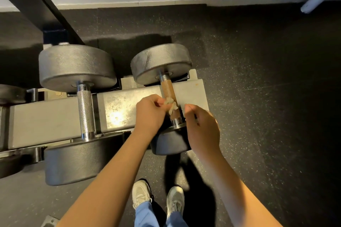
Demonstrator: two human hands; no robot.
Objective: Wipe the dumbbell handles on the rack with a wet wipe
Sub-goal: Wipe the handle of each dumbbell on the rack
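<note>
head cam, looking down at rack. l hand [149, 114] sits approx. mid-length of the brownish handle [168, 91] of the rightmost dumbbell [161, 63]. fingers curled, thumb + fingertips pinching a crumpled off-white wet wipe [170, 104] against the handle's left/top side. wipe is bunched up, touching the handle a bit nearer its front end than its back end. r hand [203, 129] is just right of the same handle, near the chrome front collar. its fingers are bent inward and close together, w/ one fingertip up at about the wipe's level but apart from it. other tips are hidden behind the back of the hand: can't tell if r hand touches the handle or holds anything. dumbbell lies front-to-back across the grey rack beam [46, 120], at the beam's right end. its back head is on the far side; its front head [170, 143] is on the near side, partly covered by both wrists. handle looks rust-coloured w/ chrome at both ends. next dumbbell [76, 67] lies to the left, parallel, well apart from the hands; its knurled handle [85, 110] is silver. third dumbbell head [11, 94] is cut off at the left edge. floor [258, 97] is dark speckled rubber. at bottom: two pale shoes [140, 193], blue trouser legs [145, 215].
</note>
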